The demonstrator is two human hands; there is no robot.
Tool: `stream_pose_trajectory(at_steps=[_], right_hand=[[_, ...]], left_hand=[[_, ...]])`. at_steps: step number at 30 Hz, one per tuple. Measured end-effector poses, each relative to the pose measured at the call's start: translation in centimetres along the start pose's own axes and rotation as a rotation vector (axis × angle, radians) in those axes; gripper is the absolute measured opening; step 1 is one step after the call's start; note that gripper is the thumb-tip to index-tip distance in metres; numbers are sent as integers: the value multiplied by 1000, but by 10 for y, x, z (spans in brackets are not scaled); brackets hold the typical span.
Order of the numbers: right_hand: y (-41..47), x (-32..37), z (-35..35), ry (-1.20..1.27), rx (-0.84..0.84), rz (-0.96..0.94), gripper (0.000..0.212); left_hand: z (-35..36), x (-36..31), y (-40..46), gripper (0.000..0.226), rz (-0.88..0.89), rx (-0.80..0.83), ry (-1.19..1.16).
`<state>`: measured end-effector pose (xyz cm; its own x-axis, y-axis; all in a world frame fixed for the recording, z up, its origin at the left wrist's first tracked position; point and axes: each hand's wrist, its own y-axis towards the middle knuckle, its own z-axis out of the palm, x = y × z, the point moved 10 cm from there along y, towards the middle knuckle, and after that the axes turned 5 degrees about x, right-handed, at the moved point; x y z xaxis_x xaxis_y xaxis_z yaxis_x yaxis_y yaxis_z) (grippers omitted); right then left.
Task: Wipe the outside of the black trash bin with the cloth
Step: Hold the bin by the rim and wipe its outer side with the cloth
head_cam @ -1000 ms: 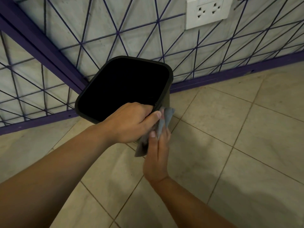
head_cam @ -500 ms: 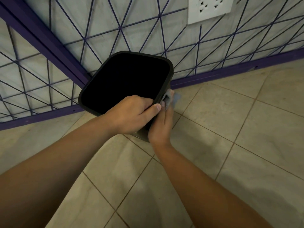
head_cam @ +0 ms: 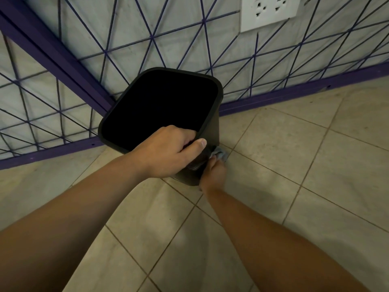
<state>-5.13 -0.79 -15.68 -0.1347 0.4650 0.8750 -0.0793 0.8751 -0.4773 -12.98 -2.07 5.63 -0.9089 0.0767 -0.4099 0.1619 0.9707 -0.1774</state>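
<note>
The bin (head_cam: 212, 131) stands on the tiled floor (head_cam: 294, 165) in the corner by the wall (head_cam: 147, 24). The left hand (head_cam: 168, 152) grips its near rim, fingers (head_cam: 189, 138) curled inside. The right hand (head_cam: 213, 173) presses the cloth (head_cam: 221, 153) low against the bin's right side, fingers closed on it.

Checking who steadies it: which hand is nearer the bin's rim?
Left. The left hand grips the bin's rim; the right hand presses the cloth lower on its side.

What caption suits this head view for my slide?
Left hand grips the black bin rim; right hand presses cloth low on its side.
</note>
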Motion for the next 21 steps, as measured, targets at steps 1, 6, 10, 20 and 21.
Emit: stream_pose_trajectory(at_steps=[1, 6, 10, 20, 21], right_hand=[[3, 1, -1, 50, 7, 29, 41], [15, 42, -14, 305, 4, 45, 45], [-9, 78, -15, 313, 31, -144, 46], [-50, 24, -9, -40, 197, 61, 42], [-44, 16, -17, -84, 207, 127, 42]], left_hand=[[0, 1, 0, 50, -4, 3, -5], [0, 0, -3, 52, -8, -6, -18], [0, 3, -3, 51, -17, -16, -27], [-1, 8, 0, 50, -43, -45, -63], [-2, 8, -1, 50, -56, -46, -60]])
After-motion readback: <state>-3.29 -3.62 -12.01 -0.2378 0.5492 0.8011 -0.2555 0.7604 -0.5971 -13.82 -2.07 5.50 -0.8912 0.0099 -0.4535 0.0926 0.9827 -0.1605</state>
